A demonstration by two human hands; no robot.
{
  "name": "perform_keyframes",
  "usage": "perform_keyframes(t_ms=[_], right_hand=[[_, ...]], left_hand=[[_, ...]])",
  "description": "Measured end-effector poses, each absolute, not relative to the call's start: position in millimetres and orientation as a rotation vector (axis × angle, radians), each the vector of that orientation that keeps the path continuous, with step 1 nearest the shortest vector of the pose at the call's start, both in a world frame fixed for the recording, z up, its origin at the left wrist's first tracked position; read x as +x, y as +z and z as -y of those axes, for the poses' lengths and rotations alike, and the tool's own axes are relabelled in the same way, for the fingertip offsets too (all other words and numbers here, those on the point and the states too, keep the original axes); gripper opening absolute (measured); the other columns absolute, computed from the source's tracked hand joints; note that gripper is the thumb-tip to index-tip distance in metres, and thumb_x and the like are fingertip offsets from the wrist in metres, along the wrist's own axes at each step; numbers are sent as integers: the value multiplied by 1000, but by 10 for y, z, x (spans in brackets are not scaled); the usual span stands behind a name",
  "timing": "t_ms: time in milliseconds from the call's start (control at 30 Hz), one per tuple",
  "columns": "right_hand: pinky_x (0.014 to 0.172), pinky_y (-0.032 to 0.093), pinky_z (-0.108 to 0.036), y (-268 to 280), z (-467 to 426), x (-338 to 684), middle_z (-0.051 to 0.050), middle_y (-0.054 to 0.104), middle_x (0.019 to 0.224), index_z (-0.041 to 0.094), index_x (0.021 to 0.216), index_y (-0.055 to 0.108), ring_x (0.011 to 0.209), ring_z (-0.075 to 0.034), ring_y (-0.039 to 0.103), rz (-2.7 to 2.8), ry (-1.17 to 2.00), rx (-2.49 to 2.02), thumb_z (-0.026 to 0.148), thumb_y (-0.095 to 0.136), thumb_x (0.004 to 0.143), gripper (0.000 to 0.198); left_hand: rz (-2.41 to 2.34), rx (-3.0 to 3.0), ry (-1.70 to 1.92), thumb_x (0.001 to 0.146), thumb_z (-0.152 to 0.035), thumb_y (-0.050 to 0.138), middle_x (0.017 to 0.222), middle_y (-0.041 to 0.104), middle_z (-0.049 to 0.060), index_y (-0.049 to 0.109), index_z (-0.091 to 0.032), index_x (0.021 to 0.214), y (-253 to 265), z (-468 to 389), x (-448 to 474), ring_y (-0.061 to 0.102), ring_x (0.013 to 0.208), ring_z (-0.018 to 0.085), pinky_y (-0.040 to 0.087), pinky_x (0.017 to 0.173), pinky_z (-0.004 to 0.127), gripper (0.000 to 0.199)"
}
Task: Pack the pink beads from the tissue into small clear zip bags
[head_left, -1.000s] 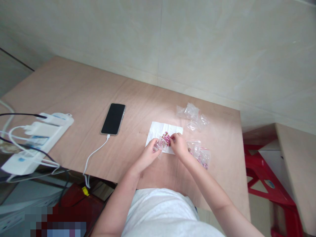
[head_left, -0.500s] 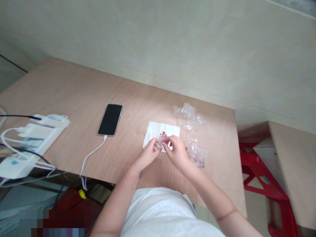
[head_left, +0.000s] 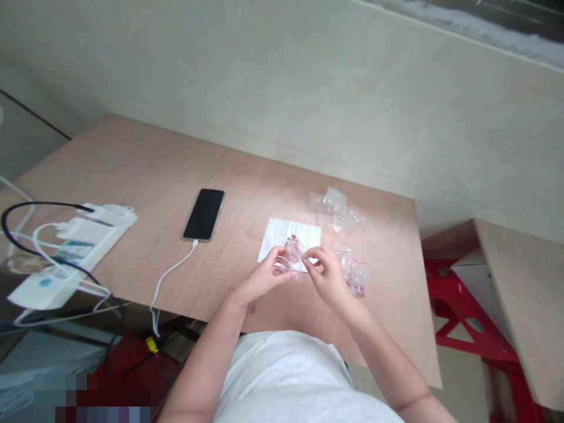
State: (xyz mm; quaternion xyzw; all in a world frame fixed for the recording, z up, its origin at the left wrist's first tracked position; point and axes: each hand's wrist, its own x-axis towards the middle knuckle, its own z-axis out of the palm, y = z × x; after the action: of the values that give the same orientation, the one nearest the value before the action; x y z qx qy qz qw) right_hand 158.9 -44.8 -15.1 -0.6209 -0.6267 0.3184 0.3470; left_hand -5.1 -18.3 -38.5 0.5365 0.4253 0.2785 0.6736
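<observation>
Between my hands, over a white paper sheet, is a small clear plastic bag. My left hand grips its left side, thumb below and fingers above. At its right edge my right hand pinches the plastic with thumb and fingertips. Small pink and brown pieces show on the paper just behind the bag; their kind is too small to make out. Beside my right hand lie clear zip bags with pink pieces inside.
Several clear plastic bags lie in a pile toward the wall. A phone on a white cable rests to the left. At the left edge is a power strip with cords. Red stools stand right of the table.
My left hand has opened wider around the bag, and the bag looks more spread out. My right hand has shifted slightly right. The camera view has tilted a little.
</observation>
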Motion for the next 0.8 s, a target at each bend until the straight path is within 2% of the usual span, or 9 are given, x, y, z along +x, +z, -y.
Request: perform_keyframes(t_ms=[200,367,500,633,800], right_hand=[[65,44,-28,-49,465,1702,-5,60,79,19,78,60,75,-17,54,1505,972,-1527,24,51,76,10],[66,43,-29,8,484,1767,-4,63,80,19,77,61,73,-17,56,1400,1057,-1513,25,55,72,10],[67,43,-30,75,488,1792,-5,64,80,18,77,63,70,-16,55,1345,1098,-1502,24,56,71,10],[65,42,-28,120,483,1794,-4,63,78,18,76,62,67,-15,54,1296,1087,-1462,24,59,69,10],[56,40,-26,130,467,1807,-2,61,70,19,89,56,63,-14,55,1169,1135,-1380,28,64,64,27]], left_hand=[[-885,1125,658,66,-23,66,96,51,1,48,-19,97,-355,241,-182,53,85,11,42,81,28,36],[-900,1112,693,68,-23,64,81,55,0,53,-15,88,-340,276,-216,55,77,11,45,77,28,24],[-863,1069,741,68,-22,65,80,55,0,53,-14,88,-322,287,-226,56,76,13,48,74,30,24],[-834,1085,765,69,-19,64,82,57,1,54,-13,88,-305,293,-253,58,79,13,46,79,31,22],[-852,1091,780,68,-20,65,80,60,1,56,-13,86,-273,305,-285,59,78,13,45,80,31,21]])
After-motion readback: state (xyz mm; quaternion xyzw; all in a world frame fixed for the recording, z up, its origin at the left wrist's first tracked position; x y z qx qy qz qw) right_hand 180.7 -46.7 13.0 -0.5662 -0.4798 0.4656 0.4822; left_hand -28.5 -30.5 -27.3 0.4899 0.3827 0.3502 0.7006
